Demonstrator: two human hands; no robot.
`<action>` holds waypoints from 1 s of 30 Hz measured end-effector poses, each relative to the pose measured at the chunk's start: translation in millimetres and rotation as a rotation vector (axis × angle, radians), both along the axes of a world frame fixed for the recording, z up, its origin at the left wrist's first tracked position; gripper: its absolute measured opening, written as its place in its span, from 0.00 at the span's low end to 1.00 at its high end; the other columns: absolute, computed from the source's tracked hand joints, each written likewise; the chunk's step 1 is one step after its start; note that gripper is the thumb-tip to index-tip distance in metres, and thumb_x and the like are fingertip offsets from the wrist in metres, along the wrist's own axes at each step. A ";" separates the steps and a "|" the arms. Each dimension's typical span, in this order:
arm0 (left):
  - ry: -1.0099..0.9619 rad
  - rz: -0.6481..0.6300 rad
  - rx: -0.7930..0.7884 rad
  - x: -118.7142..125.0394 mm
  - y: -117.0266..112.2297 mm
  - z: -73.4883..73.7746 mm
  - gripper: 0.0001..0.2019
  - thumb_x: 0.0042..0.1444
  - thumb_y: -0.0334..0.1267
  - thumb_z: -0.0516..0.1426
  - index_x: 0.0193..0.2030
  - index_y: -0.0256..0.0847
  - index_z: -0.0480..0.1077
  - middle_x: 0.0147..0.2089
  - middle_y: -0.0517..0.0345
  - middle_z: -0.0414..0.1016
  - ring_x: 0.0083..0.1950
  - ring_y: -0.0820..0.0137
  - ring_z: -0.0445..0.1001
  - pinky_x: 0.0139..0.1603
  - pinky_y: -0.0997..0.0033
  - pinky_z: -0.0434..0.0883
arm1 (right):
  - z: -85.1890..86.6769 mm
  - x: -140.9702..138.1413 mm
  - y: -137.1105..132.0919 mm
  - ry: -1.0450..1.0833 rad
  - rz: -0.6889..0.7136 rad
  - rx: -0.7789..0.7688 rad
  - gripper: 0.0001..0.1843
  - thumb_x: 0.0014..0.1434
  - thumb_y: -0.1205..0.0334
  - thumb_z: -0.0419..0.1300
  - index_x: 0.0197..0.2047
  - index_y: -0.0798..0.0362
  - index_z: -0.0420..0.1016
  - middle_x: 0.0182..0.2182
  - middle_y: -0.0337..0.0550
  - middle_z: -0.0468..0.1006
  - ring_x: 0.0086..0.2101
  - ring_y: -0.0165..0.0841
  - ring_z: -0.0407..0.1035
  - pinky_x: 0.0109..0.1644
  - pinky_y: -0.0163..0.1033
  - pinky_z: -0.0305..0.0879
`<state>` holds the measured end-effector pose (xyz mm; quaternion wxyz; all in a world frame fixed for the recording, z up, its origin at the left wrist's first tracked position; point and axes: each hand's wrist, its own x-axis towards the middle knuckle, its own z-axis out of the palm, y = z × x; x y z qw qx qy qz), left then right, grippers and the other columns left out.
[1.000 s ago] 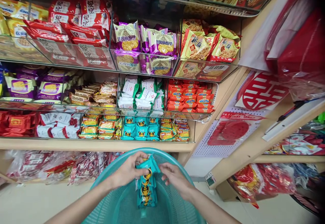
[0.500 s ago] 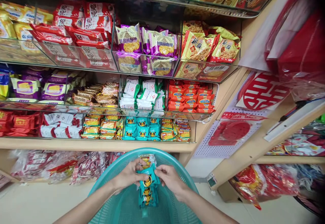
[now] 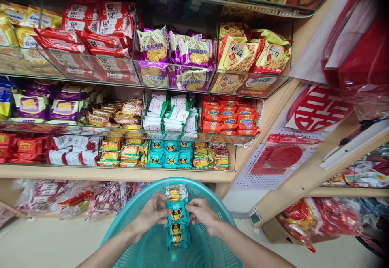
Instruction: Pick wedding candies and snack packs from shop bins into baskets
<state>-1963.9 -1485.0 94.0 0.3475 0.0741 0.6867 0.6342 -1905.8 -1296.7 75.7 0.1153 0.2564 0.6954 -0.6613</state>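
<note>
Inside a teal plastic basket [image 3: 138, 197], several teal snack packets [image 3: 178, 241] with black-and-yellow prints lie in an overlapping row. My left hand [image 3: 152, 213] has its bent fingers at the left edge of the top teal snack packet [image 3: 176, 212]. On the opposite edge, my right hand [image 3: 203, 215] pinches the same packet between thumb and fingers. Just beyond it, small yellow-and-white packets [image 3: 176, 193] lie against the basket's far side. Some of my left fingertips are hidden behind the hand and packet edge.
Shelves ahead hold sorted snacks, including matching teal packets [image 3: 172, 158] on the lowest tier, behind a wooden shelf edge [image 3: 121, 172]. Bagged goods [image 3: 105, 199] lie beneath. To the right stand a slanting wooden post [image 3: 282, 199] and a cardboard box [image 3: 275, 227].
The top teal packet has gone from tilted in my fingers to lying flatter in line with the row. My left hand has shifted slightly left, uncovering its print and the yellow-and-white packets.
</note>
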 end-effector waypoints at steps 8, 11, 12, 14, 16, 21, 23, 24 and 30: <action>0.003 -0.018 -0.022 -0.1 -0.5 -2.9 0.22 0.41 0.43 0.63 0.41 0.44 0.60 0.32 0.65 0.63 0.36 0.69 0.70 0.35 0.67 0.71 | -0.6 0.9 0.7 -0.060 0.006 -0.002 0.05 0.53 0.65 0.57 0.26 0.54 0.67 0.15 0.32 0.68 0.17 0.24 0.64 0.19 0.29 0.54; 0.010 -0.004 -0.038 -1.0 0.1 -7.1 0.20 0.43 0.43 0.60 0.42 0.43 0.58 0.32 0.64 0.64 0.36 0.68 0.71 0.34 0.67 0.71 | -3.3 0.3 1.2 -0.076 0.009 0.002 0.05 0.53 0.66 0.56 0.27 0.55 0.67 0.16 0.32 0.68 0.17 0.24 0.65 0.19 0.29 0.54; 0.016 -0.002 -0.044 -1.5 0.6 -8.3 0.20 0.44 0.43 0.60 0.42 0.43 0.58 0.32 0.64 0.64 0.36 0.68 0.71 0.33 0.68 0.71 | -4.0 -0.1 1.4 -0.076 0.008 0.003 0.05 0.54 0.67 0.55 0.27 0.55 0.67 0.16 0.33 0.68 0.17 0.24 0.65 0.19 0.29 0.54; 0.032 -0.004 -0.046 -2.9 1.8 -9.9 0.20 0.44 0.44 0.60 0.42 0.42 0.58 0.32 0.64 0.65 0.35 0.68 0.71 0.32 0.69 0.71 | -4.9 -1.0 1.8 -0.072 0.005 0.004 0.04 0.53 0.67 0.56 0.27 0.55 0.67 0.17 0.33 0.68 0.17 0.24 0.65 0.18 0.29 0.54; 0.049 -0.006 -0.045 -4.6 2.8 -10.6 0.21 0.43 0.45 0.61 0.42 0.42 0.58 0.31 0.64 0.65 0.34 0.69 0.71 0.30 0.70 0.70 | -5.3 -2.1 2.1 -0.071 0.000 0.001 0.04 0.52 0.67 0.56 0.27 0.55 0.68 0.17 0.32 0.68 0.17 0.24 0.66 0.18 0.29 0.54; 0.075 0.027 -0.043 -9.8 5.0 -15.9 0.23 0.41 0.48 0.63 0.40 0.42 0.59 0.28 0.66 0.65 0.29 0.71 0.71 0.27 0.72 0.69 | -6.1 -3.8 2.4 -0.093 -0.009 -0.007 0.03 0.52 0.67 0.56 0.27 0.55 0.67 0.18 0.32 0.69 0.16 0.24 0.65 0.17 0.30 0.53; 0.083 0.040 -0.049 -11.3 6.1 -21.0 0.23 0.41 0.47 0.64 0.39 0.42 0.58 0.26 0.67 0.65 0.27 0.73 0.70 0.25 0.74 0.68 | -7.3 -3.9 2.9 -0.099 -0.014 -0.006 0.04 0.52 0.67 0.56 0.26 0.55 0.67 0.18 0.32 0.68 0.16 0.24 0.66 0.17 0.30 0.53; 0.086 0.046 -0.053 -11.9 6.6 -23.7 0.23 0.40 0.47 0.64 0.38 0.42 0.58 0.26 0.68 0.65 0.26 0.73 0.69 0.24 0.74 0.68 | -8.1 -3.9 3.3 -0.101 -0.016 -0.006 0.04 0.52 0.67 0.57 0.26 0.55 0.67 0.18 0.32 0.68 0.16 0.24 0.66 0.17 0.30 0.53; 0.088 0.094 -0.053 -13.0 8.9 -30.9 0.23 0.40 0.46 0.64 0.38 0.42 0.58 0.24 0.69 0.65 0.25 0.73 0.69 0.22 0.74 0.67 | -12.5 -5.7 5.8 -0.100 -0.013 0.006 0.05 0.54 0.66 0.56 0.27 0.55 0.67 0.19 0.33 0.68 0.16 0.24 0.66 0.17 0.29 0.52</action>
